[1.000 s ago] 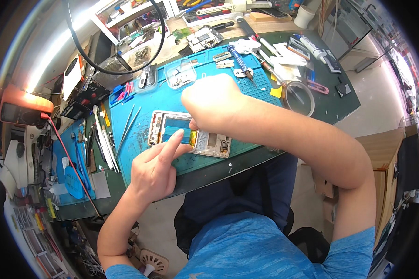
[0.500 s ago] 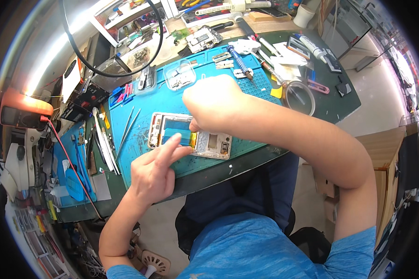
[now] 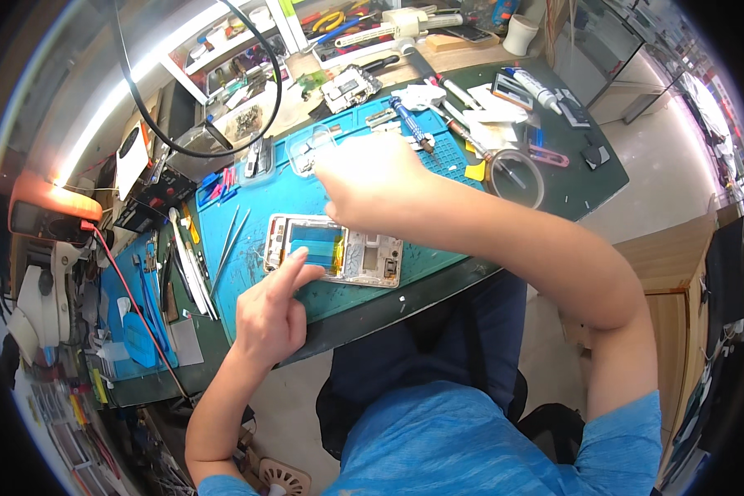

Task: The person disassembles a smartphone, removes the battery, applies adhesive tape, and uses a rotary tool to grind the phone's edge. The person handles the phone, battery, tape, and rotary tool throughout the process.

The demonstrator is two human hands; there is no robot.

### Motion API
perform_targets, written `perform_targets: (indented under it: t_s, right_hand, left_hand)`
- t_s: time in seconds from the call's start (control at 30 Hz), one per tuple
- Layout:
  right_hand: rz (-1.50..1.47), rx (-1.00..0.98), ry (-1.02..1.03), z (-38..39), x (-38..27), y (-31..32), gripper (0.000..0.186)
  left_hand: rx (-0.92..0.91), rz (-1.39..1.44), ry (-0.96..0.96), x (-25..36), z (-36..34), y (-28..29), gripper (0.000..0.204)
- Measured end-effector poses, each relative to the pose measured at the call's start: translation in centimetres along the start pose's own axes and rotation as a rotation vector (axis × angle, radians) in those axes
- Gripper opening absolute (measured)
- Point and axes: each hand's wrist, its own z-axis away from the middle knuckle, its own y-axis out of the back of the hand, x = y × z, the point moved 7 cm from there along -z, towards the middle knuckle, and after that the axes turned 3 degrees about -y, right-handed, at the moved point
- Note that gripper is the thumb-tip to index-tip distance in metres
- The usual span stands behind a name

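An opened phone frame [image 3: 374, 261] lies on the blue work mat [image 3: 306, 198] in front of me. In its left part is a blue panel with a yellow strip along the right side. My left hand [image 3: 271, 318] has its index finger stretched over the frame's near edge and the blue panel, with the other fingers partly curled and nothing held. Just beyond the frame's far edge is my right hand [image 3: 370, 178], washed out by bright light. Its fingers are curled in and what they hold, if anything, is hidden. A clear plastic box [image 3: 303, 150] of small parts sits beside it.
Tweezers [image 3: 230, 248] lie left of the frame. A blue screwdriver [image 3: 411, 124] and a round clear dish [image 3: 514, 178] are at the right. An orange multimeter [image 3: 54, 211] with a red lead stands far left. A black cable loop [image 3: 279, 78] hangs over the back.
My right hand has lifted off the phone frame, moving slightly away from it. My left hand's fingertips have drawn back a little toward the near left. The view has shifted slightly.
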Motion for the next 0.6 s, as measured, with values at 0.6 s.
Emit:
perform_targets:
  t_s: [0.6]
  right_hand:
    - [0.04, 0.463, 0.031, 10.8, 6.9, -1.0, 0.034]
  left_hand:
    - [-0.507, -0.172, -0.115, -2.4, -6.0, 0.3, 0.092]
